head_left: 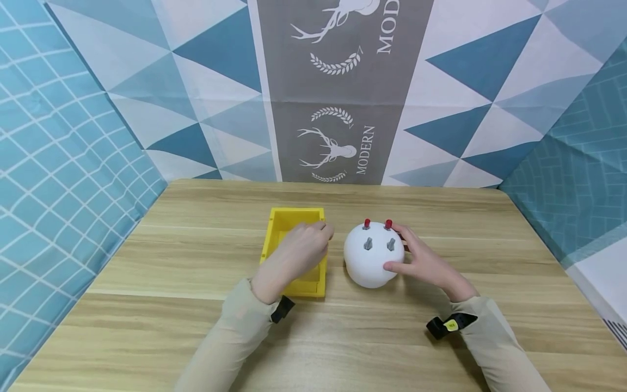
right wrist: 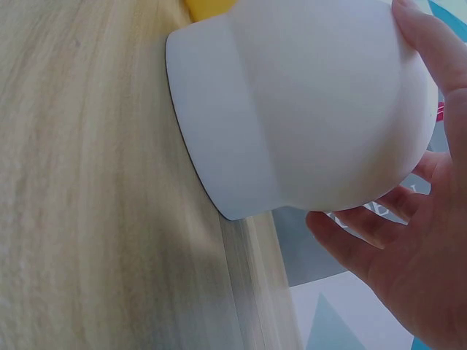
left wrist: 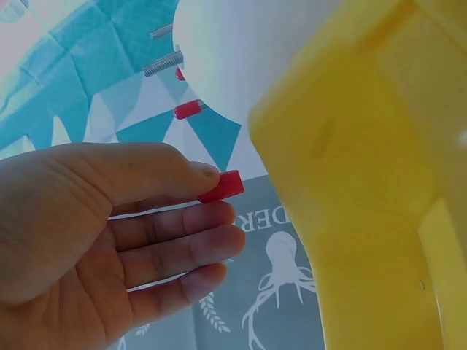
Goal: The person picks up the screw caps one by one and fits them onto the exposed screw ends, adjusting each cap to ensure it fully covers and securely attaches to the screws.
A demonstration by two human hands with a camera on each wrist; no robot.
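Note:
A white rounded dome stands on the table, with threaded metal studs sticking out of its top. Red caps cover the two far studs, and the two nearer studs are bare. My right hand holds the dome from the right, thumb at the front and fingers round the far side. Between thumb and index finger my left hand pinches a small red cap, seen in the left wrist view. That hand is over the right side of a yellow box, left of the dome.
The wooden table runs back to a patterned cloth wall. Tile-patterned cloth hangs along the left side and right side. How much lies inside the yellow box is partly hidden by the left arm.

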